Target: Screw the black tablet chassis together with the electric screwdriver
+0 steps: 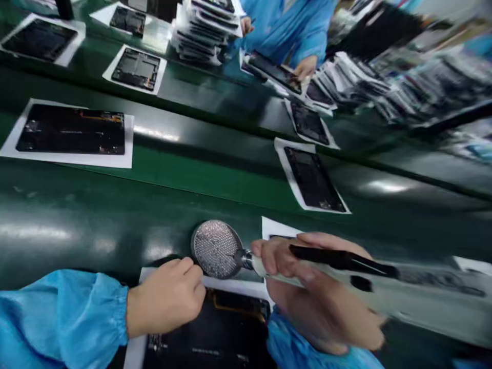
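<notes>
My right hand [315, 287] is closed round a white and black hand tool [346, 269], somewhat blurred by motion. The tool's tip reaches toward a round silver dish of tiny screws [216, 248] on the green belt. My left hand [169, 297], in a blue sleeve, rests curled on the top edge of an opened black tablet [223, 333] lying on white paper right in front of me. Its fingertips sit just beside the screw dish. What, if anything, the left fingers pinch is hidden.
Several more opened tablets on white sheets [71, 130] [313, 177] lie along the green conveyor [115, 215]. Across it a person in a blue smock [292, 31] handles a tablet [274, 72]. Stacks of trays [207, 31] stand behind, and blurred piles fill the far right.
</notes>
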The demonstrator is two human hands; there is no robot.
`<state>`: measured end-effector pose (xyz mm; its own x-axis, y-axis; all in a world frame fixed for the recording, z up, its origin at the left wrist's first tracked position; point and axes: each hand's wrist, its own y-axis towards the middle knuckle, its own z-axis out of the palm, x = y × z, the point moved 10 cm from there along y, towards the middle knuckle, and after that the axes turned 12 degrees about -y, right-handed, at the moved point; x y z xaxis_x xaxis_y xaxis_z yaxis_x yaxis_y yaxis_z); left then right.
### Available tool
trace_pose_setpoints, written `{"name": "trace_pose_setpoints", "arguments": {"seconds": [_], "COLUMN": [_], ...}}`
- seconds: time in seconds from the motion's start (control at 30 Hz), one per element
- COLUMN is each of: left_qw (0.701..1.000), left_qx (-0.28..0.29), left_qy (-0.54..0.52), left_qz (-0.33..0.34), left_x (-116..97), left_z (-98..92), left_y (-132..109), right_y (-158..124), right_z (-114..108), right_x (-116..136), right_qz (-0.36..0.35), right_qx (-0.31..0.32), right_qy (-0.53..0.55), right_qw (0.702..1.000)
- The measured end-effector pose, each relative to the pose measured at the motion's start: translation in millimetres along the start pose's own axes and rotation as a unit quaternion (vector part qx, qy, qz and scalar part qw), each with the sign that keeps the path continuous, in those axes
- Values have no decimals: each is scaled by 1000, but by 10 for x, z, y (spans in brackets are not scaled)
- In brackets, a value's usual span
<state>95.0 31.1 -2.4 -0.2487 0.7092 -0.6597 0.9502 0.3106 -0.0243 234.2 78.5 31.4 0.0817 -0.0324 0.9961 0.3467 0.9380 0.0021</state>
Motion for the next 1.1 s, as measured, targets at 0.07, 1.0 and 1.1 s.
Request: {"name": "trace_pose_setpoints", "arguments": {"seconds": [0.07, 1.0, 1.1], "left_qw": [1000, 993, 994], "left_qx": [6, -68, -62], "left_qy": [-20, 13, 12], "left_qz": [22, 95, 94], "left_x": [-58, -293, -303], "left_z": [27, 39, 58], "left_y": [8, -5, -6], "right_y": [-161, -550, -553], "right_z": [36, 115, 121], "right_x": [-1, -138, -129], "right_qz": [42, 88, 93], "right_qx": [15, 39, 43], "right_qy": [-7, -29, -31], "right_qw": [999, 995, 994]}}
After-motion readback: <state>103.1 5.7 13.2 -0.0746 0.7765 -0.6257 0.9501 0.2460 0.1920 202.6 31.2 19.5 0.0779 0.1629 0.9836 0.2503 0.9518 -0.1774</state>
